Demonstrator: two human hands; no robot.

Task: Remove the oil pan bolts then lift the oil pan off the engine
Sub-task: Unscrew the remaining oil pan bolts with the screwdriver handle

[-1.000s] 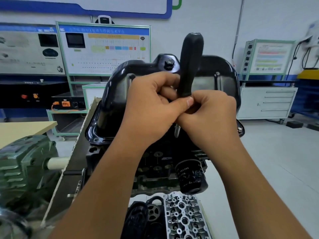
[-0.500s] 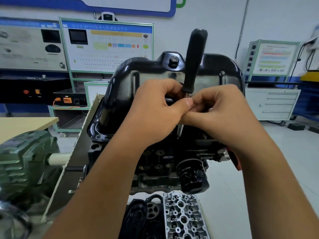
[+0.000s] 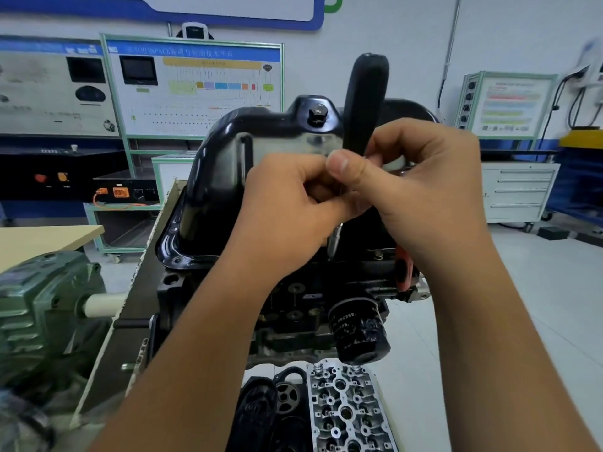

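Oil pan (image 3: 228, 177): glossy black pressed steel, seated upside-up on top of the engine block (image 3: 293, 308), flange bolted down at the near edge. Likely stiff, moderately heavy, slick where oily; best lifted by the flange at left and right ends, not the smooth walls. Left hand (image 3: 287, 207) curled around the driver shaft, low down. Black driver handle (image 3: 365, 102) upright above both hands, tip on a near-flange bolt. Right hand (image 3: 421, 190) pinching the same shaft. Oil filter (image 3: 359, 331) below, near right.
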